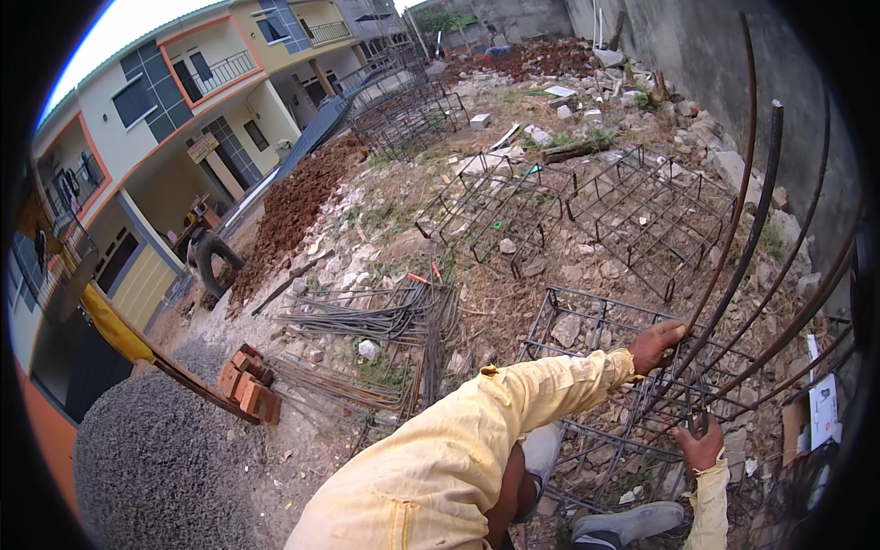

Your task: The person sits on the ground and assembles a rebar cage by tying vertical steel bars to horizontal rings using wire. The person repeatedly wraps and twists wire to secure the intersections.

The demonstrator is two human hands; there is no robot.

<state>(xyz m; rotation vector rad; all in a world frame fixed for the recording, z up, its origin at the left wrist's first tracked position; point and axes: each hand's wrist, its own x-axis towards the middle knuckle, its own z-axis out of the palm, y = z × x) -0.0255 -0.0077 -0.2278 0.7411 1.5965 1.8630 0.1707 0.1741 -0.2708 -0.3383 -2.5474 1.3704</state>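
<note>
My left hand (658, 348), its arm in a pale yellow sleeve, is closed around an upright steel rebar (736, 202) at its lower part. Lower and a little to the right, my right hand (701, 446) is closed on a dark tool that looks like pincers (700, 423), its jaws close to the crossing bars. Several long rebars, among them a thick dark one (768, 174), rise and curve out of a flat rebar grid (587, 431) on the rubble. Fingers partly hide where the bars meet. My feet in grey shoes (632, 522) are beside the grid.
More rebar cages (642, 215) lie ahead on stony ground. Loose bent rods (357, 316), red bricks (249, 383) and a gravel heap (151, 449) are to the left. A grey wall (697, 73) bounds the right. A bent-over person (213, 257) is at far left.
</note>
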